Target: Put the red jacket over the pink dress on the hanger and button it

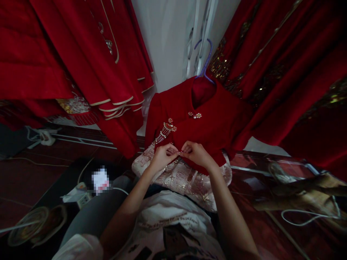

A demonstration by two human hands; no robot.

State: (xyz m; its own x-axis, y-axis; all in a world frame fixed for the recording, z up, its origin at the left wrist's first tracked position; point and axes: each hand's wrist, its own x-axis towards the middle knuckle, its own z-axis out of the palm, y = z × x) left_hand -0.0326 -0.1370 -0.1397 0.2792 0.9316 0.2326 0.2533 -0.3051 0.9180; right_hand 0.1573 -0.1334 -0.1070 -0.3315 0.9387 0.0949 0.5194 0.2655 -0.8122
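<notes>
A red jacket [214, 130] hangs from a purple hanger [208, 61] in front of me, its lower part resting over a pale patterned fabric [189, 180] on my lap. A beaded brooch [168, 126] with dangling strands is on its left side, and a smaller flower-shaped ornament [195, 115] sits below the neckline. At the jacket's lower front, my left hand [165, 156] and my right hand [196, 153] meet fingertip to fingertip. Both are closed in a pinch on a small beaded ornament [180, 153], mostly covered by the fingers.
More red garments [108, 72] hang at the left, and others with gold sequins [271, 79] at the right. Low on the left are a power strip [82, 195] and a clear plastic bowl [28, 227]. A white cable [306, 218] lies at the right.
</notes>
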